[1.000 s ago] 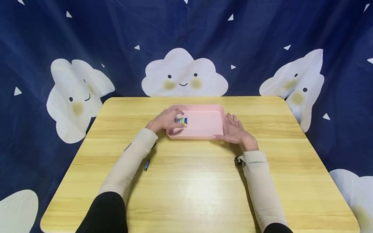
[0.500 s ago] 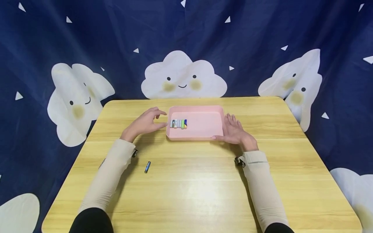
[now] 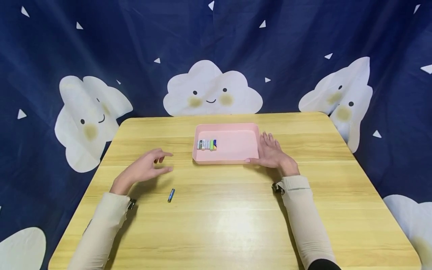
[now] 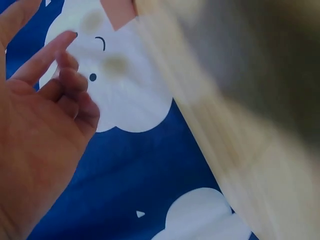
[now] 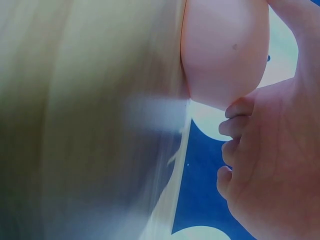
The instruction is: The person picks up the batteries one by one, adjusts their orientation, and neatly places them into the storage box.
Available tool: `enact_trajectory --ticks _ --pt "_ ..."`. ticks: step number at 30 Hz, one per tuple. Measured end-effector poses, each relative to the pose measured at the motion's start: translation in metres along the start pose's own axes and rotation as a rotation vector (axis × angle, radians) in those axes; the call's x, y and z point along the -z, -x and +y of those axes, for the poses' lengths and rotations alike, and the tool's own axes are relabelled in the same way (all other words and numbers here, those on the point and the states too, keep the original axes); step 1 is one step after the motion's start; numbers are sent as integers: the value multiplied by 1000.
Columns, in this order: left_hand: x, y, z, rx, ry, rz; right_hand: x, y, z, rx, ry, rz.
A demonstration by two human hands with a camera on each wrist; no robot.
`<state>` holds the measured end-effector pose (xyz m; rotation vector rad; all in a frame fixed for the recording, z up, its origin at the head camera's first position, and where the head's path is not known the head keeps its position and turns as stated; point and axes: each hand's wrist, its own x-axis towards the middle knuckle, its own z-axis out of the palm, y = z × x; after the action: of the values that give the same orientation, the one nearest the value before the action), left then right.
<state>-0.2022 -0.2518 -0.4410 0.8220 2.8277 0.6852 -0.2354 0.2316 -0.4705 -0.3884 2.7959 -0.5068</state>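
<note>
My left hand (image 3: pixel 145 167) hovers over the table's left side, thumb and forefinger spread apart with nothing between them; the left wrist view shows the other fingers (image 4: pixel 75 85) loosely bent. A single blue battery (image 3: pixel 171 195) lies on the wood just below and right of that hand. Side by side at the left end of a pink tray (image 3: pixel 236 162) lies a row of several batteries (image 3: pixel 207 145) in white, green and dark blue. Against the tray's right end rests my right hand (image 3: pixel 272 153), fingers straight and thumb along the front rim. In the right wrist view the tray's outer corner (image 5: pixel 225 60) meets that hand.
The light wooden table (image 3: pixel 236 225) has rounded corners, with its far edge close behind the tray. A dark blue curtain (image 3: pixel 287 45) with cloud faces hangs around the table. Both forearms wear pale sleeves (image 3: pixel 307 217) with small dark cameras at the wrists.
My left hand has let go of the batteries, left the tray and moved left and nearer, toward the single battery. The right hand has stayed at the tray's right end.
</note>
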Motion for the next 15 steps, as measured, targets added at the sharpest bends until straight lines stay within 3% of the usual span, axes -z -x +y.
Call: enact_trajectory --ticks 7,15 --pt "-16 37 -2 7 67 -86 -2 -1 1 2 -2 5" --pt "-34 54 1 0 60 -160 -2 -2 1 4 6 9"
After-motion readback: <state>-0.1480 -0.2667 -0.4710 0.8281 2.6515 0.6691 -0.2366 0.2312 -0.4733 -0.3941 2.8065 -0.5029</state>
